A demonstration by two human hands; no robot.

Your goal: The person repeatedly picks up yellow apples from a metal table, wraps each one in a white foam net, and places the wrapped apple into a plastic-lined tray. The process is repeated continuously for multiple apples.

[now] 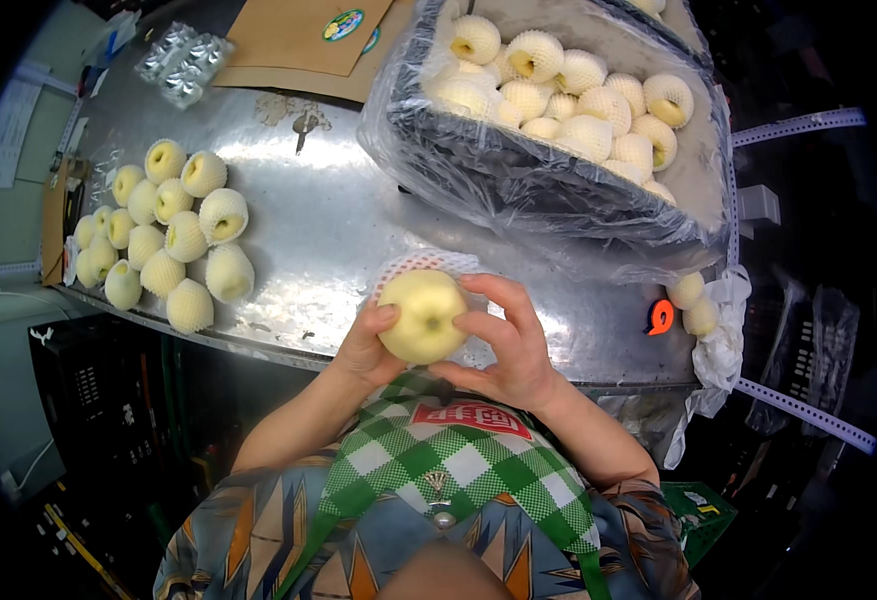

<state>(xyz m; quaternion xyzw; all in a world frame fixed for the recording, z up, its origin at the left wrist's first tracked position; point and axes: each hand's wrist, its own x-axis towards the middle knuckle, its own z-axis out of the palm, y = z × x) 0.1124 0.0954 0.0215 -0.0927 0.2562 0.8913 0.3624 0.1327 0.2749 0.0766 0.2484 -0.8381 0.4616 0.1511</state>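
Note:
A bare, pale yellow apple or pear [420,319] is held up close before my apron, with its dimpled end facing me. My left hand [367,341] grips its left side, the thumb lying across the skin. From the right, the fingertips of my right hand [510,341] press against the same fruit. Just behind it shows a white foam net sleeve [435,260], partly hidden by the fruit; whether my fingers hold the sleeve I cannot tell. On the left of the metal table [311,217] stand several similar fruits in foam nets [172,199].
A large plastic-lined box [476,161] of netted fruits fills the back right. Cardboard sheets [296,37] and a clear plastic tray [183,64] lie at the back. An orange tape dispenser or similar tool [660,316] sits right, beside two fruits [693,304] and a white plastic bag [723,352].

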